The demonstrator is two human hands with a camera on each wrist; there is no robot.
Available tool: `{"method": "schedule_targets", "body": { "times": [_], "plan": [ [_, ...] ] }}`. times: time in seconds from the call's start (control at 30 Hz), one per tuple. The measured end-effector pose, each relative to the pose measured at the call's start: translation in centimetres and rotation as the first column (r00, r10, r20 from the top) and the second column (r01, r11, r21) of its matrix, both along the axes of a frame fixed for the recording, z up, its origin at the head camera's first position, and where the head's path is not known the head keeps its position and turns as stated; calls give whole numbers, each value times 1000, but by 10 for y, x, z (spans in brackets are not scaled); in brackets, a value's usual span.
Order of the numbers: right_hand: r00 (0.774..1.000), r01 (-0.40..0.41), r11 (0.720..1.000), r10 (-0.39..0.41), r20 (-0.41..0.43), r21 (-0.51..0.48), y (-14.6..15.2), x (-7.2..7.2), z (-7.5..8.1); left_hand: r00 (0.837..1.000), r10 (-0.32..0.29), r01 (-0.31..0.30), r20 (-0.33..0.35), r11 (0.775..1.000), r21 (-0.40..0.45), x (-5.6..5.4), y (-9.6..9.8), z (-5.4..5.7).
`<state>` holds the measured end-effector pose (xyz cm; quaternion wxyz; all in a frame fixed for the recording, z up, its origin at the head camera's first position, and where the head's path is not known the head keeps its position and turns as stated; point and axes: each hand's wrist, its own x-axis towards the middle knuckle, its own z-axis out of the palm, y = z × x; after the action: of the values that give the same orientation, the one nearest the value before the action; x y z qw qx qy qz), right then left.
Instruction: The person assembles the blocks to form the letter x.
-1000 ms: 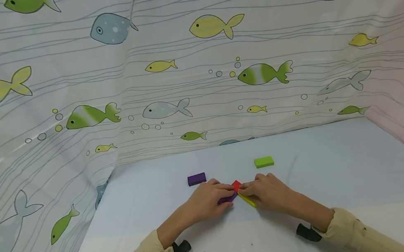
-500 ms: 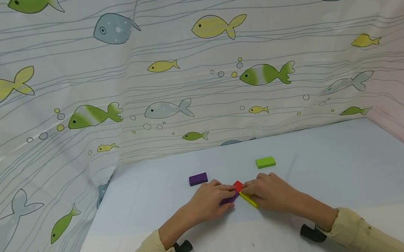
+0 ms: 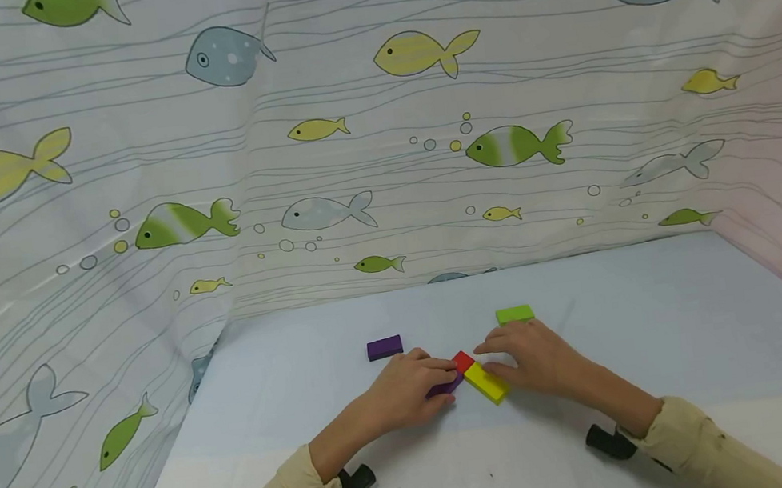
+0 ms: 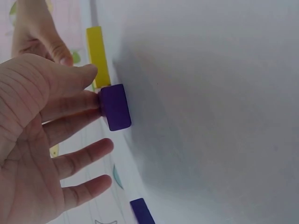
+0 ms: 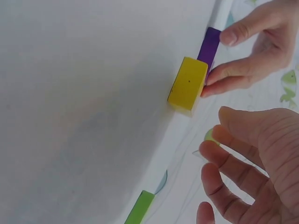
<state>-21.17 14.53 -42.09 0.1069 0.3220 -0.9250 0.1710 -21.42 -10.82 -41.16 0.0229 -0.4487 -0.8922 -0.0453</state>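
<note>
My left hand [image 3: 408, 391] pinches a purple block [image 4: 117, 107] between thumb and fingers as it lies on the table. A red block [image 3: 463, 362] sits at the far end of that block, by the left fingertips. From there a yellow block [image 3: 487, 384] slants toward the near right, so the purple and yellow blocks spread from the red one. Just right of the yellow block is my right hand [image 3: 538, 360], its fingers loosely bent and apart from it. In the right wrist view, nothing is between the right thumb and fingers, and the yellow block [image 5: 188, 84] stands free.
Farther back on the white table [image 3: 295, 416] lie a second purple block [image 3: 384, 348] at left and a light green block [image 3: 515, 314] behind my right hand. A fish-print curtain [image 3: 324, 163] hangs behind and along the sides.
My right hand has let go of the yellow block and moved a little right and back, uncovering its top. My left hand stays on the purple block.
</note>
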Motion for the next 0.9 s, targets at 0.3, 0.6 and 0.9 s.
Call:
{"method": "schedule_targets", "body": {
  "times": [0.3, 0.6, 0.9],
  "plan": [
    [998, 52, 999, -52, -22, -1, 8, -10, -1, 1000, 5, -4, 11, 1000, -21, 0, 1, 2],
    [992, 121, 992, -122, -28, -38, 18, -20, -2, 1000, 19, -18, 18, 1000, -22, 1, 2, 3],
    [982, 176, 983, -179, -59, -56, 20, -28, 4, 999, 40, -39, 23, 999, -37, 3, 2, 3]
  ]
}}
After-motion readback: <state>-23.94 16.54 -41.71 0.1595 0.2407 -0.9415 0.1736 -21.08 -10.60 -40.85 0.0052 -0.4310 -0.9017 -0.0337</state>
